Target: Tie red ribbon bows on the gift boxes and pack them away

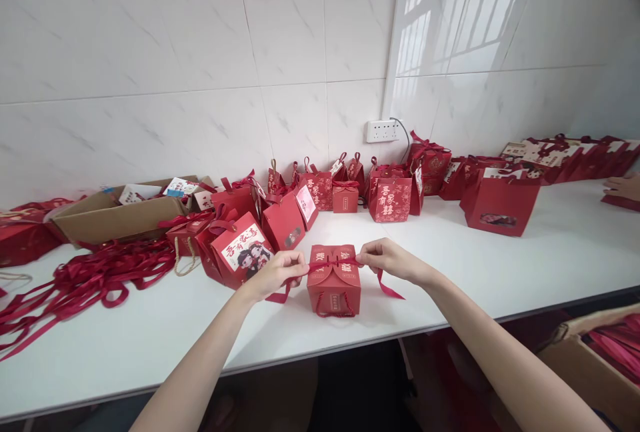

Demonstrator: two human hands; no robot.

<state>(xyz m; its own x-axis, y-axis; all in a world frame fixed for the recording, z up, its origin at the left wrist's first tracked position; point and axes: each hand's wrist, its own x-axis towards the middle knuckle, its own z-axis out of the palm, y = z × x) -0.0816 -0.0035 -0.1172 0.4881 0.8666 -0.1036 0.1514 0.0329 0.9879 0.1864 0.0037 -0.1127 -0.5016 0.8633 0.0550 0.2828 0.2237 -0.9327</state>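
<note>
A small red gift box [334, 285] with gold lettering stands upright near the table's front edge. Its curved top flaps are folded together, and a dark red ribbon [345, 261] passes through slots across the top. My left hand [285, 268] pinches the ribbon at the box's left side, with a tail hanging below the fingers. On the other side my right hand [387, 259] pinches the opposite end, and its loose tail [389, 287] drops to the table. Between both hands the ribbon is stretched fairly straight. A twisted red cord handle [336, 313] hangs at the box's front.
Loose red ribbons [100, 279] lie heaped at left, before a cardboard box [125, 215] of cards. Finished-looking red boxes [393, 199] line the wall below a socket [384, 131]. Another person's hand [624, 187] shows at far right. Another carton [575, 352] stands lower right.
</note>
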